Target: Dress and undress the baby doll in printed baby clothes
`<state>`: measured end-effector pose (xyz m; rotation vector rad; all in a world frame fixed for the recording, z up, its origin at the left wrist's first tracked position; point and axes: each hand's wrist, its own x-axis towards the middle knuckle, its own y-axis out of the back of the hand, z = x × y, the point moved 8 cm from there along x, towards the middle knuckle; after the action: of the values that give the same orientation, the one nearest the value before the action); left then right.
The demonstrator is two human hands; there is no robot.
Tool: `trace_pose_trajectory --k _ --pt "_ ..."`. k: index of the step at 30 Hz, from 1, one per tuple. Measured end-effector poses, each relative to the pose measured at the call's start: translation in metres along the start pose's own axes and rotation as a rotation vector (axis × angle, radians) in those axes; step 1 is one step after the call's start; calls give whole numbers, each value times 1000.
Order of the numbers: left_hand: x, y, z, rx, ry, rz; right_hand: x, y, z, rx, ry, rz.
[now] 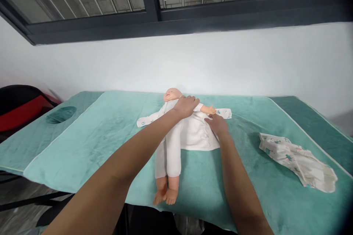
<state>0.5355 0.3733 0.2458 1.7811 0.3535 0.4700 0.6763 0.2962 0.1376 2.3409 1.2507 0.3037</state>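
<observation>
A baby doll [172, 94] lies on its back on a teal padded table [110, 132], head toward the wall, bare feet at the near edge. It wears white trousers and lies on an opened white garment [197, 136]. My left hand [186, 105] rests on the doll's chest and shoulder, fingers curled over it. My right hand [217, 124] lies on the open flap of the white garment beside the doll's bare arm [208, 109], fingers pressed on the cloth; whether they pinch it is hidden.
A crumpled white printed cloth [298, 161] lies on the table's right side. A face hole [61, 114] sits in the table's left end. A black and red object [19, 106] stands at far left. A white wall and dark window frame are behind.
</observation>
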Motion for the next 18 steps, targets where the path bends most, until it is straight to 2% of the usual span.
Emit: trace_pose_trajectory --k 4,8,10,13,15,18 --pt "-1 -1 4 30 -13 -8 8 14 2 295 -12 22" --pt "0 -10 8 85 -15 -72 11 20 -1 657 -27 -13" --pt "3 -16 7 27 57 -91 9 19 -7 828 -16 -49" --pt "10 -26 9 -146 208 -60 1 13 -26 1050 60 -141" --pt "16 -32 16 -242 250 -25 -7 6 -42 1102 123 -222" --pt "27 -41 24 -411 239 -9 -20 -8 -64 1049 195 -369"
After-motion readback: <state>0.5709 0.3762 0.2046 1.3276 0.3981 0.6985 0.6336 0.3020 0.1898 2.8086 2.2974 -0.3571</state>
